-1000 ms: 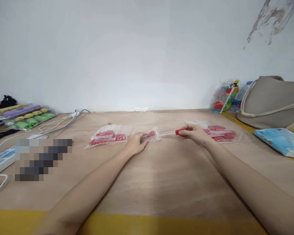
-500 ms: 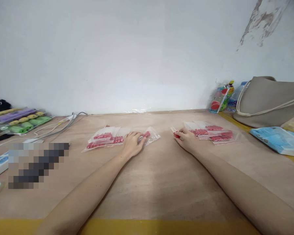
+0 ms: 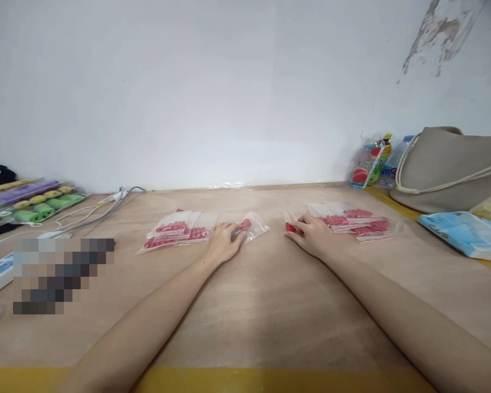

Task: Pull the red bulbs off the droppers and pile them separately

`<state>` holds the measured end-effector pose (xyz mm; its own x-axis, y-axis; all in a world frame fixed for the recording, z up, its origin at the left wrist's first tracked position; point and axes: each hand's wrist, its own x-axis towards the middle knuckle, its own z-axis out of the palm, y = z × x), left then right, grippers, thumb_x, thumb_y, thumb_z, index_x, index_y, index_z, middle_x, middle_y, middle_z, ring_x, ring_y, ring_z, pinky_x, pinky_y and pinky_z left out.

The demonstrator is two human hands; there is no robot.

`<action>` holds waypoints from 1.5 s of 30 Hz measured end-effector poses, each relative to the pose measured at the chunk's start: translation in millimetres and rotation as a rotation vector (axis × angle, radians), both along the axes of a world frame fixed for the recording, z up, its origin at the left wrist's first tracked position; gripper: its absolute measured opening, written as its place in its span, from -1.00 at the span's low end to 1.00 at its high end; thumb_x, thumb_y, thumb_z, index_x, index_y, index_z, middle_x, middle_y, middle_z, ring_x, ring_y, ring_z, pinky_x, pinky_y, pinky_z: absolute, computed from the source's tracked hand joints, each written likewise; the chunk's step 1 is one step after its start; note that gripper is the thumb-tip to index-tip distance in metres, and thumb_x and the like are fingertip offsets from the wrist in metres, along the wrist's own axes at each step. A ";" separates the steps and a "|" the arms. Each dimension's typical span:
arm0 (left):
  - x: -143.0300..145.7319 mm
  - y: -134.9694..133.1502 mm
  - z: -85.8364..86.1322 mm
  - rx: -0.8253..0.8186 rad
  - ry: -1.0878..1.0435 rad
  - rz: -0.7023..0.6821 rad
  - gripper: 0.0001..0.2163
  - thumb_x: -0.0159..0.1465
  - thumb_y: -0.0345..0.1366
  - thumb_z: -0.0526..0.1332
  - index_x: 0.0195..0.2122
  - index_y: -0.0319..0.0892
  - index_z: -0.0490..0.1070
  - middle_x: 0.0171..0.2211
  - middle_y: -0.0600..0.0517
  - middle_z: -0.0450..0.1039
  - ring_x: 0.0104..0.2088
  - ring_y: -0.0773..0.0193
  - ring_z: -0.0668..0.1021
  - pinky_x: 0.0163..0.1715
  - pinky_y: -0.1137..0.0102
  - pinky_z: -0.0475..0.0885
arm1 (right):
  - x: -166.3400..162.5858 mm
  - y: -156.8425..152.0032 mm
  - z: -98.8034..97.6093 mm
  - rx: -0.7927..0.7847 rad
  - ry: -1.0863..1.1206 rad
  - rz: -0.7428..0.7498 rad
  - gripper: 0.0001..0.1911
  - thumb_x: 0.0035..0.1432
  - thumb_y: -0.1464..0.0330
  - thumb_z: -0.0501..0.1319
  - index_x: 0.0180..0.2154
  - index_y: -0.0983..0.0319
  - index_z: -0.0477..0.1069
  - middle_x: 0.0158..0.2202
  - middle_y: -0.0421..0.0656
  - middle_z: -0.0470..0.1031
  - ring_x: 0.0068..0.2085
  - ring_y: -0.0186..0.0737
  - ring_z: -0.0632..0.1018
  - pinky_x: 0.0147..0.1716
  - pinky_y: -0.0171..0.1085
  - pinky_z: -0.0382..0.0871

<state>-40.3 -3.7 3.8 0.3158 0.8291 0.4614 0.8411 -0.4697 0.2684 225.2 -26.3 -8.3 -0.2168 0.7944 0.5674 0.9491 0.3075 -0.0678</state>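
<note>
Head view: at frame centre, a clear plastic bag (image 3: 252, 227), red showing inside, extends rightward from the pinching fingers of the left hand (image 3: 223, 240) toward the farther right hand (image 3: 313, 234), fingers gripping a small red piece (image 3: 289, 227).

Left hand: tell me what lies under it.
A clear bag juts out from beneath the left hand, a red piece showing inside it. The hand covers the rest, so what else lies there cannot be seen.
</note>
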 end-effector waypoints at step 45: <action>-18.6 -40.1 11.7 -0.250 0.145 -0.476 -0.51 0.24 -0.16 0.04 0.19 -0.11 0.01 0.18 -0.04 0.11 0.15 0.16 0.23 0.12 0.21 0.15 | -56.8 -18.1 9.1 -0.288 0.285 0.299 -0.66 -0.05 0.08 0.22 -0.31 0.18 0.37 -0.30 -0.19 0.42 -0.20 -0.20 0.38 -0.16 -0.17 0.07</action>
